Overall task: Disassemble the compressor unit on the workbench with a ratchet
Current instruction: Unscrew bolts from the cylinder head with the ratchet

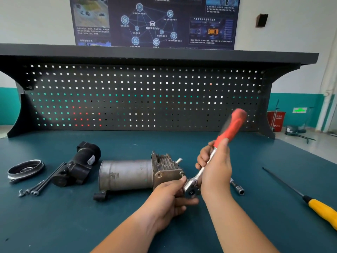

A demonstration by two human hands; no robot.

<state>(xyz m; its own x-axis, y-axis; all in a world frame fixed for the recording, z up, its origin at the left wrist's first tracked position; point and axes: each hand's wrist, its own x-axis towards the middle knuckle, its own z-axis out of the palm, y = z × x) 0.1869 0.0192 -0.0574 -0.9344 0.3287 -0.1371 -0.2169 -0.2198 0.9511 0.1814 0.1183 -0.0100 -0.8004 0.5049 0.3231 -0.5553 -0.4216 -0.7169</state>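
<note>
Midway through stripping the compressor [138, 175], lying on its side mid-workbench [182, 234] with a black housing [80, 165], long bolts [42, 183] and a metal ring [25, 169] already off to the left. At its finned end — the ratchet [209, 161], shank clamped in the right hand [215, 167], head pinched by the left hand [169, 196], red handle tilted up and blurred. Seemingly setting the tool; next calls for seating it squarely on a bolt. Extension bar [237, 189] just behind, yellow screwdriver [322, 210] far right.

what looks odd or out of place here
Nothing stands out. Black housing, bolts and ring lie loose left of the compressor, fitting a teardown; left hand and right hand hold the ratchet; no spill or damage shows.
</note>
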